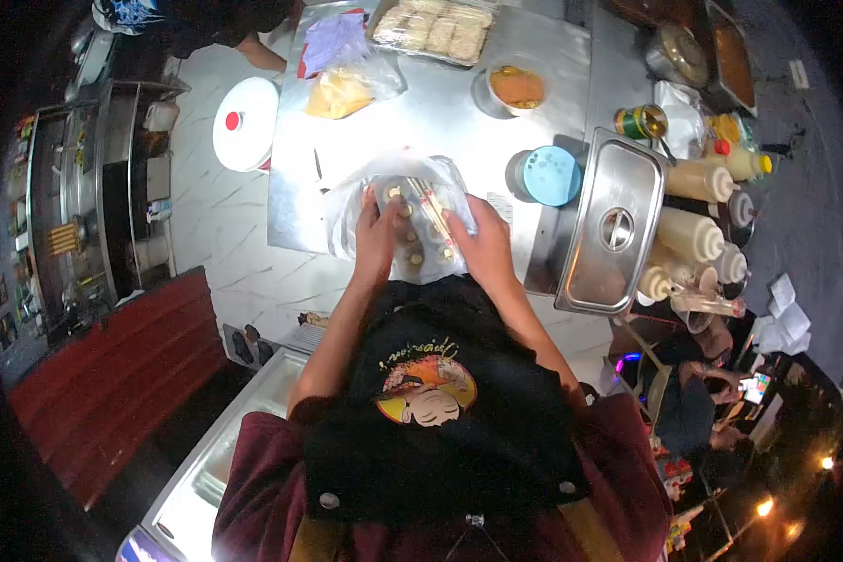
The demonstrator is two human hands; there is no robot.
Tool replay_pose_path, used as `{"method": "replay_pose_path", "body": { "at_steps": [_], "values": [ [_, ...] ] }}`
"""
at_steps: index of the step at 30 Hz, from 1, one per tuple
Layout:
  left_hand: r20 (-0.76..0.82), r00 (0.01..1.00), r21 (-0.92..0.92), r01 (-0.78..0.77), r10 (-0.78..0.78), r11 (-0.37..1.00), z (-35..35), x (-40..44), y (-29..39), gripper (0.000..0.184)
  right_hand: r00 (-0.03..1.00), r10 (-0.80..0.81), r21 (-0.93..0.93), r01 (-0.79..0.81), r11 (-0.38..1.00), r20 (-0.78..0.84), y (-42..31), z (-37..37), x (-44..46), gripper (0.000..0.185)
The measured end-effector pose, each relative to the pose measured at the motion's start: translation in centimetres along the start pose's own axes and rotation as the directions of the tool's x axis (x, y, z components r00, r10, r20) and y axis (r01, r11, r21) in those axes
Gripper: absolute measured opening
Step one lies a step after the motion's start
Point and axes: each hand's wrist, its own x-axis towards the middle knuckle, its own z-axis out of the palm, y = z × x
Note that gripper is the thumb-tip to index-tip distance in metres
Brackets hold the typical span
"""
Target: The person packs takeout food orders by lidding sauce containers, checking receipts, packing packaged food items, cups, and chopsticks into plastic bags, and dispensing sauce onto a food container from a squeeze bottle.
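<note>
In front of my apron, over the near edge of the steel counter, I hold a clear plastic bag (347, 201) open at the top. Inside it sits a food tray (420, 253) with several small round pieces, partly blurred by the plastic. Chopsticks (431, 211) in printed paper sleeves lie across the tray's right side. My left hand (377, 239) grips the bag and tray from the left, fingers bent over the tray. My right hand (485, 245) closes on the bag's right side, its thumb against the chopsticks; the other fingers are hidden underneath.
The steel counter (295, 201) carries a wrapped tray (436, 33), a bag of yellow food (342, 92), a tub of orange food (517, 86) and a blue-lidded container (551, 176). Right of them are a lidded steel pan (613, 220) and several sauce bottles (688, 234). A person's arm (260, 53) shows at upper left.
</note>
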Motion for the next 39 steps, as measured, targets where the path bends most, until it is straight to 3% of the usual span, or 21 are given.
{"method": "replay_pose_path", "body": {
  "at_steps": [2, 5, 6, 9, 10, 13, 17, 20, 23, 24, 27, 28, 30, 32, 35, 36, 39],
  "values": [
    [-0.032, 0.999, 0.009, -0.009, 0.010, 1.000, 0.8, 0.7, 1.6, 0.073, 0.999, -0.004, 0.008, 0.004, 1.000, -0.041, 0.1, 0.3, 0.3, 0.038],
    [0.132, 0.991, 0.244, -0.054, 0.022, 0.968, 1.4, 1.2, 3.6, 0.077, 1.000, 0.012, 0.018, -0.012, 1.000, -0.003, -0.1, -0.1, 0.4, 0.035],
    [0.147, 0.989, 0.268, -0.045, 0.005, 0.962, 1.4, 1.3, 4.0, 0.075, 0.998, -0.048, -0.017, 0.047, 0.999, -0.042, 0.0, -0.2, 0.4, 0.030],
    [0.196, 0.979, 0.343, -0.018, -0.053, 0.939, 1.7, 1.3, 5.0, 0.069, 0.966, 0.254, 0.140, -0.259, 0.956, 0.057, 0.4, -0.4, 0.0, 0.030],
    [0.207, 0.977, 0.259, -0.004, -0.051, 0.966, 2.2, 0.1, 6.4, 0.068, 0.968, 0.245, 0.151, -0.252, 0.956, 0.062, 0.8, -0.4, -0.3, 0.031],
    [0.113, 0.993, 0.262, 0.010, -0.041, 0.965, 1.8, 0.3, 5.2, 0.064, 0.975, 0.224, 0.225, -0.216, 0.950, -0.011, 1.4, 0.1, -0.8, 0.030],
    [0.280, 0.960, 0.153, -0.043, -0.001, 0.987, 0.5, 0.2, 6.0, 0.060, 0.973, 0.170, 0.173, -0.143, 0.974, -0.153, -0.7, -0.7, 0.9, 0.023],
    [0.345, 0.887, 0.365, 0.175, -0.308, 0.914, -1.8, 0.8, 6.7, 0.056, 0.951, 0.108, 0.130, -0.072, 0.989, -0.290, -0.8, -0.2, 3.7, 0.016],
    [0.431, 0.849, 0.384, 0.133, -0.305, 0.914, -2.0, -0.9, 9.6, 0.052, 0.963, 0.146, 0.095, -0.128, 0.987, -0.226, -0.9, 0.4, 5.6, 0.012],
    [0.391, 0.868, 0.458, 0.104, -0.306, 0.883, -2.1, -1.1, 10.3, 0.057, 0.969, 0.171, 0.064, -0.162, 0.985, -0.178, -1.1, 0.3, 5.6, 0.013],
    [0.337, 0.873, 0.627, 0.072, -0.353, 0.776, -1.6, -2.3, 13.9, 0.065, 0.968, -0.012, -0.036, 0.004, 0.999, -0.250, -0.7, 2.0, 4.4, 0.009],
    [0.366, 0.848, 0.588, 0.110, -0.384, 0.801, -2.3, -1.9, 13.4, 0.071, 0.981, 0.139, 0.003, -0.140, 0.990, -0.135, -2.0, 1.6, 3.5, 0.008],
    [0.484, 0.818, 0.497, 0.035, -0.311, 0.867, -2.6, -1.9, 13.5, 0.070, 0.980, 0.198, 0.461, -0.164, 0.872, -0.025, 0.0, 3.3, 3.4, 0.012],
    [0.587, 0.788, 0.408, -0.091, -0.185, 0.908, -3.2, -1.0, 12.8, 0.066, 0.990, -0.101, 0.137, 0.114, 0.984, -0.097, -2.8, 1.2, 4.1, 0.025],
    [0.610, 0.740, 0.319, 0.097, -0.283, 0.943, -3.2, -0.6, 13.2, 0.067, 0.981, -0.059, 0.423, -0.026, 0.906, 0.186, -1.1, 0.8, 5.7, 0.026],
    [0.646, 0.683, 0.376, 0.105, -0.341, 0.921, -2.8, -0.7, 14.1, 0.072, 0.971, -0.018, 0.348, -0.068, 0.935, 0.238, -0.8, 0.6, 6.3, 0.023],
    [0.642, 0.636, 0.520, 0.050, -0.428, 0.853, -2.1, -1.1, 15.5, 0.079, 0.999, 0.016, 0.260, -0.025, 0.965, 0.040, -2.4, 1.5, 6.7, 0.020]
  ]
}}
